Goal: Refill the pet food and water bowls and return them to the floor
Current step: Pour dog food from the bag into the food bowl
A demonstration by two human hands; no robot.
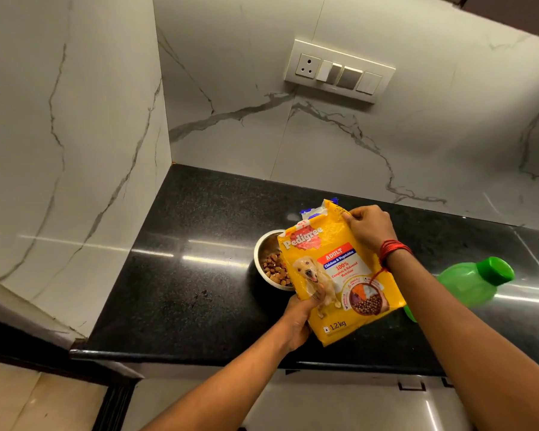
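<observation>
A yellow pet food bag is held tilted over the black counter, between both my hands. My left hand grips its lower left edge, thumb on the front. My right hand, with red thread on the wrist, pinches the bag's top right corner. A steel bowl holding brown kibble sits on the counter just left of the bag, partly hidden behind it. A green water bottle with a green cap lies behind my right forearm.
The black granite counter ends in a corner of white marble walls at the left and back. A switch and socket panel is on the back wall. The counter's front edge runs below my hands, with white cabinet fronts underneath.
</observation>
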